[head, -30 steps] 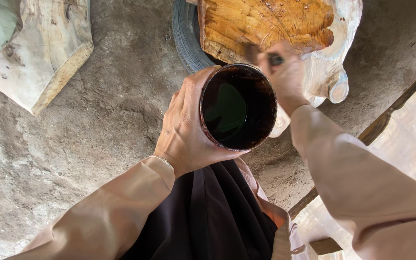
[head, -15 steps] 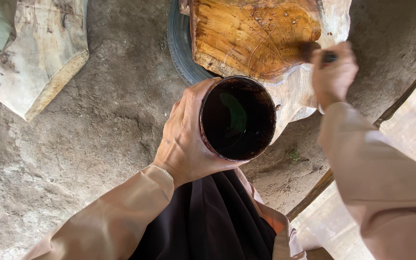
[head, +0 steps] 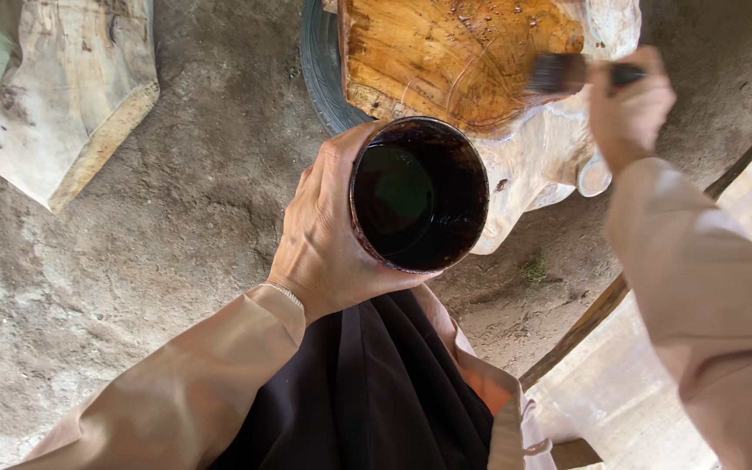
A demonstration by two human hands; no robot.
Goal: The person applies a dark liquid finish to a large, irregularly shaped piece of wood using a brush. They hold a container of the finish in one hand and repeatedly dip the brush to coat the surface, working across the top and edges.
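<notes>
Rough dirt floor [head: 176,218] bears a tyre [head: 319,70] and pale wood slab [head: 80,96].

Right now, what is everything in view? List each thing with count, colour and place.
can of dark liquid: one, dark brown, centre, held in the left hand.
paintbrush: one, dark bristles and handle, top right, bristles on the slab's right edge.
wooden slab: one, glossy orange-brown, top centre.
pale carved wood under the slab: one, cream, right of the can.
tyre: one, dark grey, partly hidden behind the slab.
pale wood piece: one, cream, top left on the ground.
dirt ground: grey-brown, all around.
wooden pole: one, brown, slanting at lower right.
left hand: wrapped round the can.
right hand: grips the paintbrush.
</notes>
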